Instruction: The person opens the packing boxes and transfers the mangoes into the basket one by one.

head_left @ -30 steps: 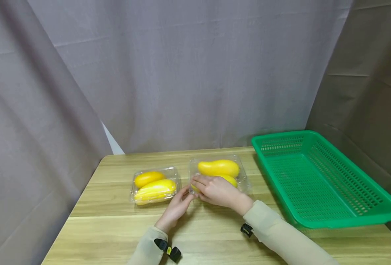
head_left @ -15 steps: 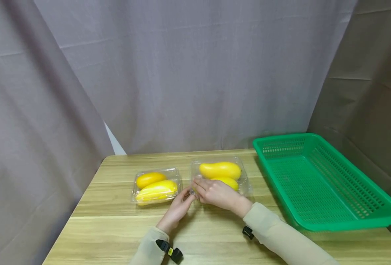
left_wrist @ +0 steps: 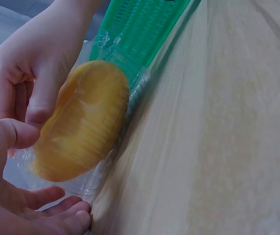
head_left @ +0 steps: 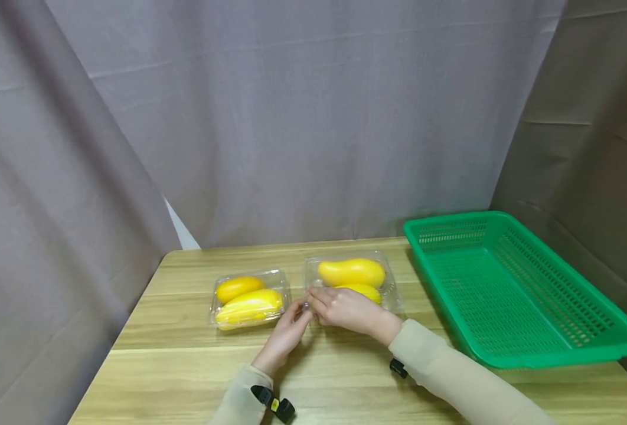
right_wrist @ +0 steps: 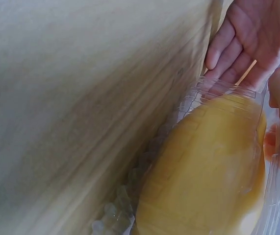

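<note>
My left hand [head_left: 284, 336] holds the near-left corner of a clear plastic clamshell container [head_left: 392, 283], its thumb on top and its fingers along the end wall. From above, my right hand [head_left: 352, 310] grips the same corner with bent fingers, covering part of the lid edge. Inside lie two yellow mangoes; the far mango [head_left: 350, 272] shows whole, the near mango [head_left: 363, 292] is partly hidden by the right hand. In the left wrist view both thumbs meet beside the mango [left_wrist: 83, 122]. The right wrist view shows the left fingers [right_wrist: 228, 66] at the container's end.
A second clear clamshell [head_left: 278, 276] with two yellow mangoes [head_left: 250, 304] stands just left of my left hand. A large green plastic basket [head_left: 451, 295] occupies the right of the wooden table [head_left: 186, 378]. Grey curtains [head_left: 319, 130] hang behind.
Both hands stay at the same corner of the container, with only slight finger movement. The containers and basket keep their places; the head view shifts a little.
</note>
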A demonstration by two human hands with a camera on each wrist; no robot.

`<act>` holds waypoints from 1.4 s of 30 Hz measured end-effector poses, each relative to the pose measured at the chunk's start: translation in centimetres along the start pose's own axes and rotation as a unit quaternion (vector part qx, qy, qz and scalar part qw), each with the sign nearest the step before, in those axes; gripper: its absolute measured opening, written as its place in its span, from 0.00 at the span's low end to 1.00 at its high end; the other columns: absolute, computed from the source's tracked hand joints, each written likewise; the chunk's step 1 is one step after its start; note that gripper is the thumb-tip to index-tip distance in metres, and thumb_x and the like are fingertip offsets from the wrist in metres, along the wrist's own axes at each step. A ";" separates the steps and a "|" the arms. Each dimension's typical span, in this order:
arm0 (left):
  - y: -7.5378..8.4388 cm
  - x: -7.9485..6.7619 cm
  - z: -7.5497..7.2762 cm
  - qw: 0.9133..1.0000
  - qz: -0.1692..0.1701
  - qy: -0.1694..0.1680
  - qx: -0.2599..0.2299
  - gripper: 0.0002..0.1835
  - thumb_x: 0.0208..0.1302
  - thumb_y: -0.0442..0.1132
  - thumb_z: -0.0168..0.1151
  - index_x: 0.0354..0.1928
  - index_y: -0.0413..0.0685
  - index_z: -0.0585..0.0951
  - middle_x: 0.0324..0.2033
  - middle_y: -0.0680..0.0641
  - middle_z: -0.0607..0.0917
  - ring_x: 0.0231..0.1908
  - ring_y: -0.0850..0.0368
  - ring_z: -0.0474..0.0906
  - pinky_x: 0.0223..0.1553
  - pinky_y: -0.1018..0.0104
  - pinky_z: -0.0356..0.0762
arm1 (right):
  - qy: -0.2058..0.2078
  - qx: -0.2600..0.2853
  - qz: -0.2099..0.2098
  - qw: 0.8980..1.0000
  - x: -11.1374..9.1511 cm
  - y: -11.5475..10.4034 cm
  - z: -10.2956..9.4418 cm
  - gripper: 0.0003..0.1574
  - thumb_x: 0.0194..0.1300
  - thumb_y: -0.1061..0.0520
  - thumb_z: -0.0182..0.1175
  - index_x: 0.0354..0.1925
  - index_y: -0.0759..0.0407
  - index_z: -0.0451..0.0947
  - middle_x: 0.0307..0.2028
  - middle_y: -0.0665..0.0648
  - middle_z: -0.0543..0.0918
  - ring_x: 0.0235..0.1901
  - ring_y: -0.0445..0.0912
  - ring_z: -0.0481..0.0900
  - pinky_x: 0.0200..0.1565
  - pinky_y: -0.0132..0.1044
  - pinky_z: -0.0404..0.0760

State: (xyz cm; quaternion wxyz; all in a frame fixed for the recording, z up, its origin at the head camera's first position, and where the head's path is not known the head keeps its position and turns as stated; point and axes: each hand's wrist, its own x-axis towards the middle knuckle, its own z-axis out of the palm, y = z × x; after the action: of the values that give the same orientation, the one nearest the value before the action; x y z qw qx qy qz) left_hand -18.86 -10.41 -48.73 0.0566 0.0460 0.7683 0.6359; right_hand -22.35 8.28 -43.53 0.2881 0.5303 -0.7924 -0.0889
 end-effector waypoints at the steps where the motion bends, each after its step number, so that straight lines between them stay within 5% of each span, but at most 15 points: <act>1: -0.1 0.0 0.0 1.000 0.000 0.000 -0.002 0.31 0.69 0.43 0.57 0.70 0.37 0.68 0.65 0.34 0.74 0.65 0.38 0.70 0.67 0.39 0.64 | -0.003 0.000 -0.003 1.000 0.0 0.0 0.0 0.29 0.63 0.51 0.69 0.58 0.65 0.79 0.56 0.64 0.83 0.55 0.52 0.83 0.55 0.38 0.82; 33: 0.0 0.2 0.3 1.000 -0.007 0.016 0.010 0.32 0.67 0.45 0.59 0.69 0.36 0.69 0.64 0.33 0.75 0.64 0.37 0.71 0.66 0.41 0.67 | -0.027 -0.026 -0.067 0.997 0.5 1.1 0.0 0.29 0.64 0.52 0.68 0.59 0.63 0.78 0.55 0.60 0.84 0.51 0.47 0.85 0.51 0.35 0.83; 42: 0.4 0.3 0.7 1.000 -0.001 0.021 0.010 0.32 0.68 0.43 0.58 0.69 0.32 0.67 0.66 0.32 0.72 0.65 0.36 0.70 0.66 0.42 0.68 | -0.015 -0.004 -0.051 0.999 0.4 1.4 -0.1 0.29 0.64 0.52 0.68 0.59 0.63 0.77 0.56 0.60 0.84 0.53 0.49 0.84 0.54 0.36 0.82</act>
State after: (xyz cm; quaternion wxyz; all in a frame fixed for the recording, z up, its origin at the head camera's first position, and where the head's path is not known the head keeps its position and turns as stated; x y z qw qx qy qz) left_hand -19.04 -9.66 -48.51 0.0411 0.0326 0.7755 0.6292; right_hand -23.45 8.56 -42.70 0.2732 0.5674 -0.7682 -0.1152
